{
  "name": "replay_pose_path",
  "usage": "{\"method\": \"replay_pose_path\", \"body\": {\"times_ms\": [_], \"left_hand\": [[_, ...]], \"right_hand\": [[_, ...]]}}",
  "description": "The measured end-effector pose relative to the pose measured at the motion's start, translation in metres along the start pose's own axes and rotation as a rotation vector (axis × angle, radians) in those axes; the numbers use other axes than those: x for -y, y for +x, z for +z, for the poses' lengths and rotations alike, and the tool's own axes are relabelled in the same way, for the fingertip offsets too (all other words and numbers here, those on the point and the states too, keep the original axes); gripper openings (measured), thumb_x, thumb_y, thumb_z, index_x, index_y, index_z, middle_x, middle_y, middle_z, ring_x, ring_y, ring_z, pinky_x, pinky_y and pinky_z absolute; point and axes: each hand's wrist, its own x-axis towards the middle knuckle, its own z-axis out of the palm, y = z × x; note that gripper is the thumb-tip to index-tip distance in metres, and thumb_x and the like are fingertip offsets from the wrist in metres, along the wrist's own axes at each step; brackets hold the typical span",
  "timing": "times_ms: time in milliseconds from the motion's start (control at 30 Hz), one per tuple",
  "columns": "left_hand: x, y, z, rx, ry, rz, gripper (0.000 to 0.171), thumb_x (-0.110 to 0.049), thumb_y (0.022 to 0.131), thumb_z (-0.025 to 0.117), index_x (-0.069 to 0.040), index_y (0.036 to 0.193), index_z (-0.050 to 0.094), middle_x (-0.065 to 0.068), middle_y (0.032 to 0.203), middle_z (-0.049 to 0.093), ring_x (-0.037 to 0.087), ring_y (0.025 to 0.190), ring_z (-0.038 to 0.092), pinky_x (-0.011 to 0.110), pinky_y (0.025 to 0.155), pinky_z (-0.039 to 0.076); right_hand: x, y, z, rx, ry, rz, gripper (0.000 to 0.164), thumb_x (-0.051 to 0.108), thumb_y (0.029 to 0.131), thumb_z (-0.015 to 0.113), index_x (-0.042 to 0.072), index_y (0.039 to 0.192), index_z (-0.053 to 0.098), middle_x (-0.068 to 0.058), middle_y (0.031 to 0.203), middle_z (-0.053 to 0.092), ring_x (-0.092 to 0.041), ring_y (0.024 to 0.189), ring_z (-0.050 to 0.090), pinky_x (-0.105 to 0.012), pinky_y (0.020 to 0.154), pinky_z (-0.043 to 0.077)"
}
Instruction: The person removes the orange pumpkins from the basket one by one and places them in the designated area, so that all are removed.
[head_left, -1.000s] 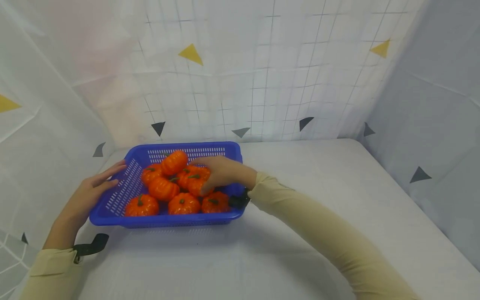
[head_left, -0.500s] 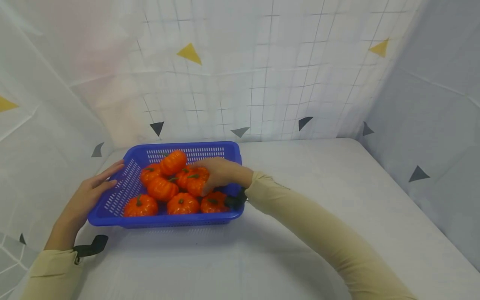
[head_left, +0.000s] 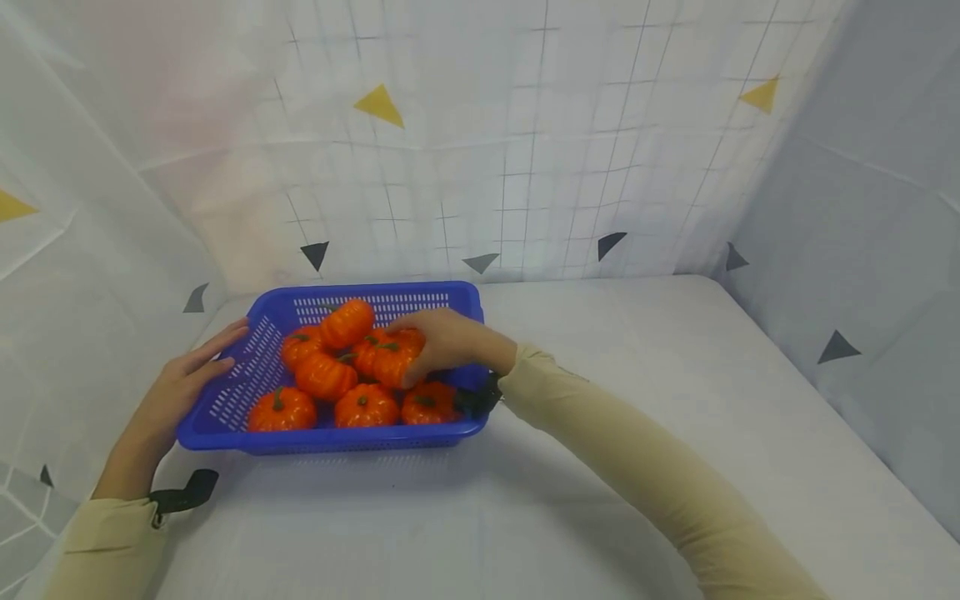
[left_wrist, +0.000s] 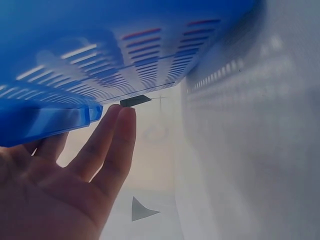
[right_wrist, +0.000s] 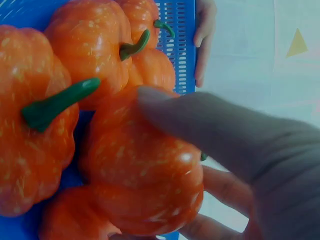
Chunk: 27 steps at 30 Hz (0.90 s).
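A blue plastic basket [head_left: 360, 442] with slotted walls holds several small orange pumpkins with green stems. My right hand [head_left: 447, 337] reaches into its right half and grips one pumpkin [right_wrist: 145, 165], thumb on one side and fingers round the other. In the right wrist view, neighbouring pumpkins [right_wrist: 87, 45] lie close against it. At the basket's left rim, my left hand [head_left: 176, 390] rests with its fingers stretched out. The left wrist view shows those straight fingers [left_wrist: 120, 145] along the outside of the basket wall [left_wrist: 150, 65].
The basket stands on a white-covered table [head_left: 615, 375]. Behind it hangs a white sheet [head_left: 570, 150] with grid lines and yellow and dark triangles. A grey-white side sheet [head_left: 862, 250] closes off the right. Near the front of the basket lies one pumpkin [head_left: 282, 410], at its left corner.
The right hand has risen slightly, and the pumpkin in its grip has lifted and tilted a little. The left hand and the basket stay where they were.
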Motion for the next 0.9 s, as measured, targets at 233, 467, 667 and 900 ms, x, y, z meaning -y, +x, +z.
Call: {"method": "replay_pose_path", "body": {"times_ms": [233,467,667,900], "left_hand": [[0.001,0.001,-0.001,0.009,-0.012,-0.007,0.054,-0.036,0.112,0.046,-0.023,0.164,0.036,-0.005,0.172,0.019,0.032,0.158,0.007,0.07,0.119,0.003],[0.0,0.0,-0.001,0.016,-0.015,-0.004,0.054,-0.036,0.112,0.045,-0.023,0.164,0.035,-0.004,0.172,0.018,0.034,0.158,0.006,0.073,0.117,0.003],[0.0,0.001,-0.001,0.016,0.002,0.0,0.054,-0.036,0.112,0.045,-0.024,0.164,0.035,-0.004,0.172,0.018,0.035,0.157,0.006,0.075,0.116,0.005],[0.001,0.001,-0.001,0.015,0.005,0.003,0.054,-0.036,0.112,0.045,-0.024,0.164,0.035,-0.004,0.172,0.018,0.036,0.157,0.006,0.076,0.115,0.005]], "right_hand": [[0.001,-0.008,-0.005,-0.049,0.047,0.016,0.074,0.032,0.082,0.09,0.025,0.149,0.059,-0.002,0.147,0.057,-0.024,0.133,0.049,-0.048,0.113,0.041],[0.004,-0.023,-0.014,-0.122,0.075,-0.003,0.071,0.035,0.082,0.09,0.028,0.146,0.061,0.002,0.147,0.056,-0.021,0.131,0.05,-0.048,0.112,0.041],[0.0,-0.035,-0.022,-0.173,0.107,-0.014,0.071,0.038,0.082,0.089,0.03,0.146,0.06,0.002,0.148,0.055,-0.021,0.131,0.05,-0.049,0.11,0.043],[-0.01,-0.047,-0.029,-0.215,0.132,-0.012,0.073,0.041,0.081,0.088,0.032,0.148,0.059,0.002,0.149,0.054,-0.023,0.133,0.049,-0.052,0.109,0.044]]}}
